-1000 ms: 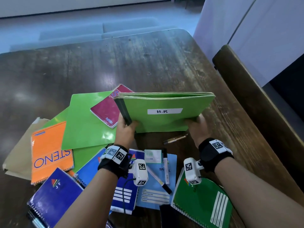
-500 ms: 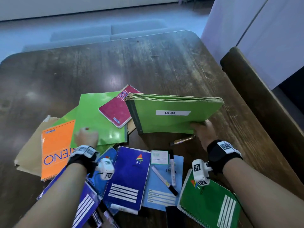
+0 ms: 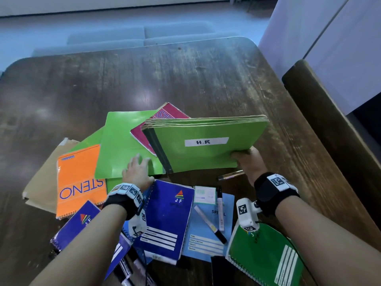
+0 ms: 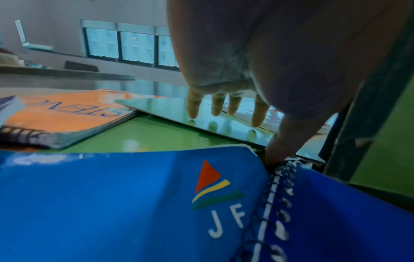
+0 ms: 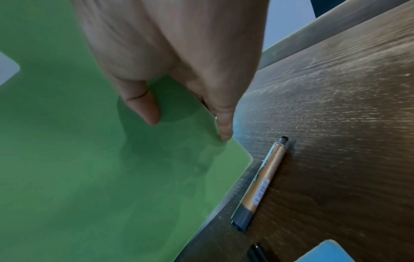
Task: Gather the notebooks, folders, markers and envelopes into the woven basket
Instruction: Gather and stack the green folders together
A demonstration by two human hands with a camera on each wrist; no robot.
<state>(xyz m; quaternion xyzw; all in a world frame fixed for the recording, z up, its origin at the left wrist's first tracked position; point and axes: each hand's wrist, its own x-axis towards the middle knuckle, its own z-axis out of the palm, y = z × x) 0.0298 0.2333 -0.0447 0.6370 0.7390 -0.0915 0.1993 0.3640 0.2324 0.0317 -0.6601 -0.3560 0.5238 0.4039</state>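
Observation:
My right hand (image 3: pixel 247 162) grips the lower right corner of a stack of green folders labelled "H.R" (image 3: pixel 206 145), held tilted above the table; the thumb presses its front (image 5: pixel 188 124). My left hand (image 3: pixel 138 168) reaches over a flat glossy green folder (image 3: pixel 121 145), fingers straight and spread (image 4: pixel 246 134), thumb down at the folder's near edge. Around it lie an orange STENO notebook (image 3: pixel 78 178), a red notebook (image 3: pixel 162 118), blue JF notebooks (image 3: pixel 169 219), a green spiral notebook (image 3: pixel 263 254), white markers (image 3: pixel 220 211), a gold marker (image 3: pixel 231 175) and a brown envelope (image 3: pixel 43 182). No basket is in view.
The pile lies on the near half of a dark wooden table (image 3: pixel 165 79). A wooden rail (image 3: pixel 329 131) runs along the table's right side, with a white wall behind it. A light blue notebook (image 3: pixel 206 240) lies under the white markers.
My left hand let go of the H.R stack, swung left, and now reaches over the flat green folder. The right hand alone holds the stack, which has shifted slightly right.

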